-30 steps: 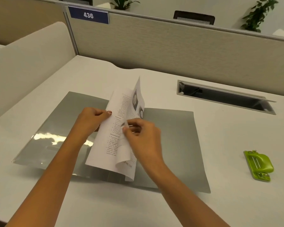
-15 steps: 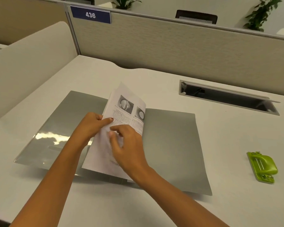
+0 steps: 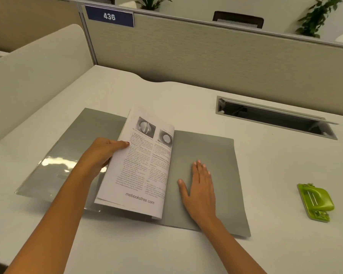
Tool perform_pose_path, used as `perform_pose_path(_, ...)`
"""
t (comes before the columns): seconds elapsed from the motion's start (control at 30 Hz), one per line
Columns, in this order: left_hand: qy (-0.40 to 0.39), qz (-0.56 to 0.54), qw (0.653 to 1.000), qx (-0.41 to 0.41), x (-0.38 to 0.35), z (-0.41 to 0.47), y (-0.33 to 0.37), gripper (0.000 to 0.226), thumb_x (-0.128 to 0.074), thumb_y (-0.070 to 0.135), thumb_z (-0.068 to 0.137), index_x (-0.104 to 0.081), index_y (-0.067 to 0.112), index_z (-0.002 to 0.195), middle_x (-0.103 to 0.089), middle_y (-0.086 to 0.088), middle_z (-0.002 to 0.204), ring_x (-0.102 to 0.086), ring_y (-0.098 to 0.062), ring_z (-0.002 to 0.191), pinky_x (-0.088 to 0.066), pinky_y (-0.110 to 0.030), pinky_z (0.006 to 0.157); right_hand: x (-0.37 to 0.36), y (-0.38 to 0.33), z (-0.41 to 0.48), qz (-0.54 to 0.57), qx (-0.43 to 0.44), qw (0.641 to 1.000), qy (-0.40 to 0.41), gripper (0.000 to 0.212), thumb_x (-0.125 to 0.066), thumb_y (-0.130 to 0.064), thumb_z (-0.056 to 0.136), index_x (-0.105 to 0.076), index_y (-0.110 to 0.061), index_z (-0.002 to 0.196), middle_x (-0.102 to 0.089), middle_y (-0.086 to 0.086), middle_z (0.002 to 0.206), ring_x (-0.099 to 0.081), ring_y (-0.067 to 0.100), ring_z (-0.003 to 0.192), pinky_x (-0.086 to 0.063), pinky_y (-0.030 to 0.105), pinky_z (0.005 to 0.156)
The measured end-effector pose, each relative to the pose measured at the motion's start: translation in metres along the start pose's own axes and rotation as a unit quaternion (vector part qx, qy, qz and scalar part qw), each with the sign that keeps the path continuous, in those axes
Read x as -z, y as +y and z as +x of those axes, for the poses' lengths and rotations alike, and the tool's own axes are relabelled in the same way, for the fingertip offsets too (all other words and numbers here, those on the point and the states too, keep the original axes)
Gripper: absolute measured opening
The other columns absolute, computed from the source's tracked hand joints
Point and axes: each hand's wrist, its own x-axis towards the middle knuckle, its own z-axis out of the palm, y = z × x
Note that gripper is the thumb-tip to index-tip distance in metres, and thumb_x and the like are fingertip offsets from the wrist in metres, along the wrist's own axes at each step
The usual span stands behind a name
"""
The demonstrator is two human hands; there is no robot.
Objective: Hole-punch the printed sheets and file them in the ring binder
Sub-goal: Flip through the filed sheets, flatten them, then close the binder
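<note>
Binder [image 3: 206, 155] lies open flat on the bench [image 3: 186, 99], grey covers spread either side of the spine. Sheets [image 3: 141, 165] sit over the spine, tilted up on their left edge, printed face toward me.

Left hand [image 3: 101, 155]: fingers [image 3: 123, 144] clamped on the sheets' left edge, thumb hidden under the paper. Right hand [image 3: 200, 186]: flat on the binder's right cover, just right of the sheets, fingers apart, holding nothing.

Punch [image 3: 315, 202], green, sits on the bench well right of the binder, untouched. I cannot see rings or punched holes from here.

Handling judgement: the sheets are a thin, light, floppy stack; the lower edge shows layers fanning slightly, so they will likely slide against each other if pinched loosely. Best hold is along the spine-side edge, thumb under, fingers over, with the far edge supported. The cover looks glossy on the left, probably slippery; the right palm pinning it seems sensible.
</note>
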Motion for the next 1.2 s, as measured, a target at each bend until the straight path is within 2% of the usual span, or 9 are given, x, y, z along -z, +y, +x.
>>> perform_pose_path(0.17,-0.004,-0.030,0.999,0.024,0.004,-0.003,0.001,0.033,-0.067,0.023,0.087,-0.068,-0.007,0.100,-0.076,-0.013,0.090,-0.074,-0.023,0.071,-0.056,-0.028,0.059,-0.005,0.004,0.000,-0.028,0.006,1.000,0.006,0.075,-0.027,-0.056,0.097,-0.003,-0.015,0.155,-0.001,-0.001,0.163,0.004,0.013,0.150,0.006,0.027,0.120)
perform_pose_path(0.37,0.004,-0.046,0.999,0.023,0.000,-0.006,0.004,0.037,-0.066,0.022,0.088,-0.065,-0.010,0.106,-0.074,-0.019,0.098,-0.071,-0.033,0.084,-0.055,-0.045,0.085,-0.006,0.005,0.000,-0.013,0.011,1.000,0.019,0.074,-0.027,-0.056,0.097,-0.005,-0.015,0.155,-0.002,-0.002,0.163,0.003,0.013,0.150,0.004,0.027,0.121)
perform_pose_path(0.47,-0.011,-0.067,0.998,0.003,-0.006,-0.008,0.010,0.026,-0.066,0.023,0.088,-0.072,-0.001,0.097,-0.075,-0.016,0.095,-0.073,-0.029,0.077,-0.059,-0.039,0.074,-0.004,0.005,-0.001,0.020,0.010,0.999,0.026,0.070,-0.033,-0.051,0.098,-0.011,-0.016,0.154,-0.007,-0.003,0.162,0.000,0.010,0.149,0.004,0.024,0.119)
perform_pose_path(0.57,-0.028,-0.088,0.995,-0.041,-0.022,-0.013,0.018,0.016,-0.068,0.019,0.086,-0.074,0.010,0.098,-0.077,-0.010,0.093,-0.075,-0.024,0.074,-0.059,-0.030,0.059,0.001,0.006,-0.002,0.098,0.001,0.994,0.043,0.056,-0.045,-0.038,0.099,-0.032,-0.016,0.149,-0.025,-0.005,0.158,-0.013,0.008,0.147,-0.006,0.026,0.121)
perform_pose_path(0.7,-0.041,-0.114,0.984,-0.127,-0.055,-0.020,0.027,0.048,-0.069,0.006,0.084,-0.060,0.026,0.127,-0.077,0.001,0.098,-0.074,-0.017,0.081,-0.059,-0.026,0.060,0.016,0.008,-0.001,0.279,-0.047,0.956,0.075,0.030,-0.055,-0.016,0.096,-0.064,-0.014,0.125,-0.056,-0.003,0.138,-0.043,0.011,0.136,-0.025,0.031,0.119)
perform_pose_path(0.83,-0.053,-0.083,0.981,-0.167,-0.088,-0.025,0.033,0.069,-0.067,0.010,0.087,-0.038,0.035,0.143,-0.074,0.002,0.107,-0.073,-0.017,0.088,-0.061,-0.035,0.073,0.027,0.009,-0.004,0.399,-0.095,0.909,0.074,0.026,-0.056,-0.015,0.096,-0.070,-0.018,0.117,-0.065,-0.010,0.125,-0.051,-0.008,0.122,-0.034,0.028,0.115)
perform_pose_path(0.9,-0.058,-0.085,0.980,-0.169,-0.103,-0.026,0.034,0.071,-0.066,0.009,0.087,-0.034,0.034,0.146,-0.072,0.000,0.112,-0.073,-0.017,0.091,-0.060,-0.037,0.077,0.030,0.011,-0.003,0.440,-0.119,0.887,0.077,0.026,-0.055,-0.017,0.097,-0.070,-0.020,0.117,-0.068,-0.014,0.121,-0.056,-0.001,0.120,-0.041,0.026,0.109)
perform_pose_path(1.03,-0.081,-0.081,0.980,-0.162,-0.127,-0.030,0.034,0.067,-0.065,0.012,0.089,-0.036,0.033,0.145,-0.066,-0.004,0.125,-0.068,-0.022,0.102,-0.058,-0.046,0.085,0.035,0.018,-0.001,0.492,-0.156,0.852,0.087,0.025,-0.052,-0.024,0.098,-0.071,-0.024,0.115,-0.070,-0.018,0.114,-0.061,-0.003,0.110,-0.048,0.023,0.101)
perform_pose_path(1.2,-0.106,-0.058,0.976,-0.182,-0.151,-0.031,0.029,0.057,-0.065,0.013,0.088,-0.047,0.034,0.139,-0.064,0.000,0.125,-0.065,-0.016,0.105,-0.061,-0.035,0.077,0.035,0.024,0.002,0.558,-0.174,0.807,0.078,0.035,-0.041,-0.033,0.101,-0.070,-0.021,0.116,-0.071,-0.009,0.117,-0.064,0.007,0.112,-0.046,0.031,0.103)
